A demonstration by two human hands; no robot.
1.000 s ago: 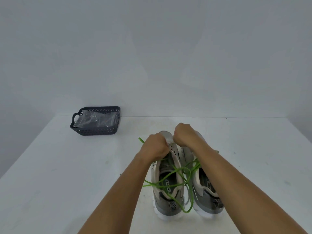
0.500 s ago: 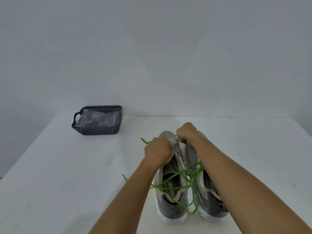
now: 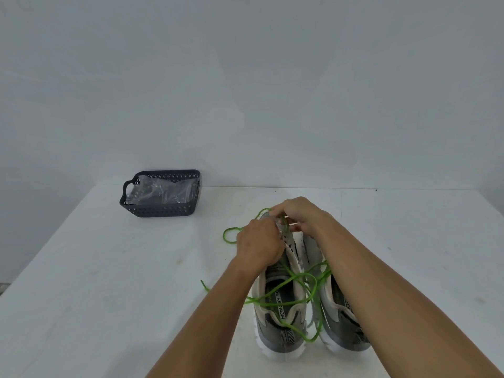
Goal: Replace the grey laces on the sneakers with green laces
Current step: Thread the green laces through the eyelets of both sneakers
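Observation:
Two grey sneakers stand side by side on the white table, heels toward me: the left sneaker [image 3: 281, 317] and the right sneaker [image 3: 338, 317]. A green lace [image 3: 297, 276] loops loosely over both openings and trails onto the table at the left. My left hand [image 3: 259, 241] grips the left sneaker's upper by the eyelets, fingers curled. My right hand [image 3: 297, 214] pinches the green lace just above the toe end of that sneaker. The toe and lower eyelets are hidden behind my hands.
A dark perforated basket [image 3: 161, 210] holding a clear plastic bag sits at the table's far left, by the grey wall. The white table [image 3: 109, 282] spreads wide on both sides of the sneakers.
My right hand has drawn the green lace up and left over the toe, making a new loop there. More lace now lies on the table to the left. The view shifted slightly.

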